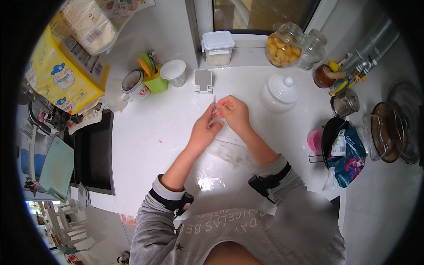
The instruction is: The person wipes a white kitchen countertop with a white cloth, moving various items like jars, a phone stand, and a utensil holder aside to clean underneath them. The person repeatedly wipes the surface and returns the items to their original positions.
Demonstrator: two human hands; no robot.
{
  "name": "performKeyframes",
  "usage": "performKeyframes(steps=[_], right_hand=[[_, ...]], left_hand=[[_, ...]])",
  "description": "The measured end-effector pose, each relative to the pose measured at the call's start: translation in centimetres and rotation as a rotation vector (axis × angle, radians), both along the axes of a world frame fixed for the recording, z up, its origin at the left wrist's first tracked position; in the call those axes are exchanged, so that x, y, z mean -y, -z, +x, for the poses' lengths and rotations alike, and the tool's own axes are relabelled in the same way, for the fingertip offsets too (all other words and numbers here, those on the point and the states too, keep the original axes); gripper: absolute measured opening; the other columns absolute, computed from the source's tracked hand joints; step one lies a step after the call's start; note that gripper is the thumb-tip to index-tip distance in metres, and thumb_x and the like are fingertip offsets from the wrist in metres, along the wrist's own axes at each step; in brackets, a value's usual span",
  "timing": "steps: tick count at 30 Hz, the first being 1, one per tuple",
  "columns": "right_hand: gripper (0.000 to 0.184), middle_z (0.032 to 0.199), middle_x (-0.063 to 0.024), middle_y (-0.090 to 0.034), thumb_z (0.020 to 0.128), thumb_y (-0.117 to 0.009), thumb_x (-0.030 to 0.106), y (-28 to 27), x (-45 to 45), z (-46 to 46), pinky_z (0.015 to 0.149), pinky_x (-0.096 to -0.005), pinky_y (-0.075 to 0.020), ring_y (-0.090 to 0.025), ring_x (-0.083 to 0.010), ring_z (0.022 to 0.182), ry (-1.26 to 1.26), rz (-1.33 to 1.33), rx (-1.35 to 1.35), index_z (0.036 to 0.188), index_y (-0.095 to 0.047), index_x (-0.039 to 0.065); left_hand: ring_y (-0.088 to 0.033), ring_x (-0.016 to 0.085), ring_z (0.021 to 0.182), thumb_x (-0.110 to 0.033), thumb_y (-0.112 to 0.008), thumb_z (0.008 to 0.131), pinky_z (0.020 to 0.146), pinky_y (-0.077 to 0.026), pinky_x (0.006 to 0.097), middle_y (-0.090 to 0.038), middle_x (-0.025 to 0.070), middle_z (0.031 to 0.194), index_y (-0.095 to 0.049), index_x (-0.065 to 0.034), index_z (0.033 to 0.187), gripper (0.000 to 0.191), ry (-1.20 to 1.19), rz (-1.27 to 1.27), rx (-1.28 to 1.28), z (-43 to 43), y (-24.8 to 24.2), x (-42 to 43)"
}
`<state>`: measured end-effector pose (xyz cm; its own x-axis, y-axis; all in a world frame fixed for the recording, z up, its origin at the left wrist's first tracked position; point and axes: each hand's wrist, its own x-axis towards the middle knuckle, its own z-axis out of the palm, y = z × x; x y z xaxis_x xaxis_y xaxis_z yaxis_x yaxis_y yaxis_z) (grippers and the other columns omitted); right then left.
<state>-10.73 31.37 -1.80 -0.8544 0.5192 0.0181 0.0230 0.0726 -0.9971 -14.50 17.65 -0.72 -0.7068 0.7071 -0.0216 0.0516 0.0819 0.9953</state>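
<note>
Over the white countertop (142, 159), my left hand (203, 129) and my right hand (234, 114) meet at their fingertips. Between them a thin, narrow pale strip (214, 100) points up away from me; its exact kind is too small to tell. The left fingers lie along the strip, while the left thumb stands apart below. My right thumb and index finger are pinched together at its lower part, which the fingers partly hide. Below the hands, a clear plastic bag or film (232, 154) lies flat on the counter.
A white lidded jar (280, 94) stands right of my hands, a phone stand (203, 81) beyond them. A green utensil holder (155, 82), a mug (135, 89) and a plastic cup (174, 73) are back left. The black sink (94, 152) is left, a blue package (347, 152) right.
</note>
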Motion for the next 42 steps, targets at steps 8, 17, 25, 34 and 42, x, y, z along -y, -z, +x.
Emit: performKeyframes(steps=[8, 17, 25, 34, 42], right_hand=[[0.008, 0.081, -0.0019, -0.062, 0.089, -0.061, 0.007, -1.9, -1.4, -0.3, 0.065, -0.0241, -0.0494, -0.057, -0.0098, 0.072, 0.150, -0.340, -0.123, 0.095, -0.061, 0.003], [0.009, 0.081, -0.0052, -0.064, 0.086, -0.061, 0.003, -4.7, -1.2, -5.3, 0.061, -0.0230, -0.0512, -0.060, -0.0100, 0.067, -0.083, -0.075, -0.085, 0.094, -0.062, 0.000], [0.013, 0.084, -0.0109, -0.062, 0.077, -0.060, -0.001, -4.5, 1.5, -17.7, 0.068, -0.0320, -0.0506, -0.062, -0.0232, 0.074, -0.020, 0.816, -0.276, 0.086, -0.068, 0.005], [0.015, 0.096, -0.0113, -0.063, 0.080, -0.057, 0.007, -1.5, 2.1, -23.9, 0.077, -0.0400, -0.0497, -0.061, -0.0318, 0.088, -0.095, 1.016, -0.074, 0.087, -0.069, 0.011], [0.015, 0.080, -0.0080, -0.068, 0.083, -0.057, -0.004, -1.4, 0.3, -20.6, 0.063, -0.0252, -0.0527, -0.065, -0.0131, 0.070, -0.013, 0.202, -0.107, 0.094, -0.068, 0.001]], left_hand=[[-0.063, 0.021, 0.097, -0.012, -0.061, 0.088, 0.083, -0.050, 0.0299, -0.060, 0.0179, 0.121, -0.045, 0.0052, 0.132, 0.050, -0.129, -0.190, -0.105, -0.3, 0.7, 2.0], [-0.060, 0.019, 0.105, -0.011, -0.052, 0.093, 0.088, -0.048, 0.0303, -0.057, 0.0125, 0.124, -0.042, 0.0047, 0.132, 0.043, -0.201, 0.046, 0.164, -2.8, -1.9, 3.8], [-0.060, 0.017, 0.103, -0.008, -0.051, 0.092, 0.086, -0.047, 0.0289, -0.060, 0.0104, 0.121, -0.051, 0.0028, 0.124, 0.033, -0.238, 0.001, 0.116, -5.3, -0.7, 7.4], [-0.062, 0.014, 0.095, -0.009, -0.052, 0.094, 0.082, -0.048, 0.0265, -0.065, 0.0084, 0.109, -0.057, 0.0029, 0.115, 0.024, -0.304, -0.077, 0.110, -5.2, 1.7, 11.3], [-0.062, 0.013, 0.072, -0.023, -0.055, 0.094, 0.067, -0.052, 0.0278, -0.066, 0.0065, 0.087, -0.060, -0.0017, 0.094, 0.022, -0.383, 0.113, 0.322, -12.6, 1.2, 7.2]])
